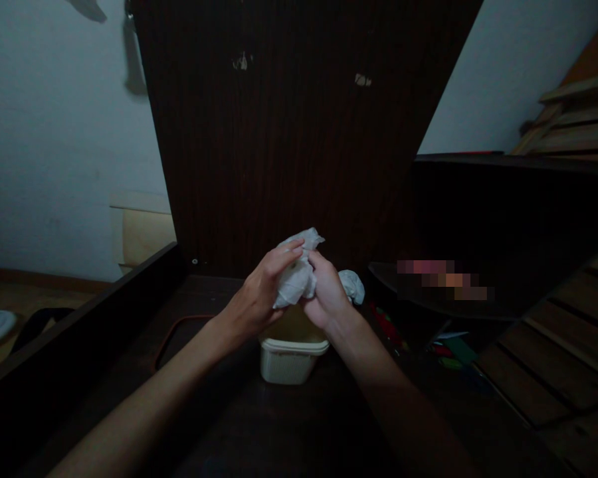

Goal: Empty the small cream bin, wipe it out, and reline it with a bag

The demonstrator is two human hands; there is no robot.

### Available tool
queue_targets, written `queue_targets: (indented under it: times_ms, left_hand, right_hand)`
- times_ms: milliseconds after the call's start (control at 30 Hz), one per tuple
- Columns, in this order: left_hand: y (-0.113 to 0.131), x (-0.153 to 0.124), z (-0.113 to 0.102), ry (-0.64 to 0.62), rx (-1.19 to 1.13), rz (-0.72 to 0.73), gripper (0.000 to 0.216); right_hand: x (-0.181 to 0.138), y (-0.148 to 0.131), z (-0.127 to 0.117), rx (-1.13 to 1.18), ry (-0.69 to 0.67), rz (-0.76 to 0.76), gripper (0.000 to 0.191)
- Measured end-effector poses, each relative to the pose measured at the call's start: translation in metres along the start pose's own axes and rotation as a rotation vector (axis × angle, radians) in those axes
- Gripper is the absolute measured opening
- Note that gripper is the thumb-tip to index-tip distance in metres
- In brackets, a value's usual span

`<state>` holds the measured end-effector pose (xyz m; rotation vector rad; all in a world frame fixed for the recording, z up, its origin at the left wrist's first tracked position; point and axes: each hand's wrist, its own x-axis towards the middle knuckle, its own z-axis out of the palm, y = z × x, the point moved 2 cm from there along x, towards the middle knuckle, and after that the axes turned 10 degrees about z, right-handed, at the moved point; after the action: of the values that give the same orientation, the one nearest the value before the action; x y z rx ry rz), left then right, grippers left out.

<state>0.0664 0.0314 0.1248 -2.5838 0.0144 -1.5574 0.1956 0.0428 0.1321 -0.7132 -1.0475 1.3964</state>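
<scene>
Both my hands hold a crumpled white tissue (295, 282) above a cream plastic tub (289, 364). My left hand (264, 289) is closed on it from the left, with its fingers bent over the top. From the right, my right hand (326, 285) pinches it between thumb and fingers. The tub stands upright on the dark wooden desk (219, 431), its far part hidden behind my hands and the tissue. Just beyond my right wrist lies a second crumpled white piece (353, 287).
A dark wooden panel (289, 146) rises behind the desk. On the left runs a raised side board (90, 309), near a brown-rimmed tray or lid (167, 342). To the right stands a dark shelf (448, 309), with small coloured items (453, 350) beneath it.
</scene>
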Motion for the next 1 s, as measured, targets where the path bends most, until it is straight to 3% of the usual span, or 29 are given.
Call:
queue_targets:
  times_ms: [100, 233, 300, 400, 533, 667, 767, 900, 1000]
  left_hand:
    - [-0.009, -0.005, -0.005, -0.053, 0.160, -0.034, 0.062]
    - [-0.037, -0.022, -0.017, -0.112, 0.354, -0.174, 0.042]
    - [-0.056, -0.036, -0.023, -0.154, 0.397, -0.340, 0.038]
    - [-0.084, -0.066, -0.031, -0.257, 0.395, -0.700, 0.025]
    - [-0.108, -0.110, -0.036, -0.366, 0.346, -0.874, 0.005]
    - [-0.124, -0.149, -0.038, -0.410, 0.330, -1.060, 0.010]
    - [-0.129, -0.169, -0.039, -0.401, 0.325, -1.152, 0.029]
    - [-0.133, -0.184, -0.041, -0.379, 0.366, -1.224, 0.054]
    - [-0.137, -0.187, -0.040, -0.390, 0.396, -1.229, 0.057]
  right_hand:
    - [-0.006, -0.005, 0.003, 0.094, -0.044, 0.146, 0.016]
    - [-0.014, -0.018, -0.008, -0.037, -0.014, 0.226, 0.015]
    - [-0.016, -0.027, -0.021, -0.106, 0.041, 0.194, 0.020]
    - [-0.018, -0.040, -0.046, -0.110, 0.108, 0.107, 0.018]
    - [-0.015, -0.050, -0.086, -0.140, 0.289, -0.026, 0.018]
    - [-0.003, -0.048, -0.132, -0.429, 0.481, -0.137, 0.024]
    - [0.011, -0.034, -0.163, -0.584, 0.561, -0.141, 0.027]
    - [0.027, -0.002, -0.189, -0.859, 0.525, -0.078, 0.029]
    - [0.031, 0.020, -0.196, -1.072, 0.436, -0.038, 0.037]
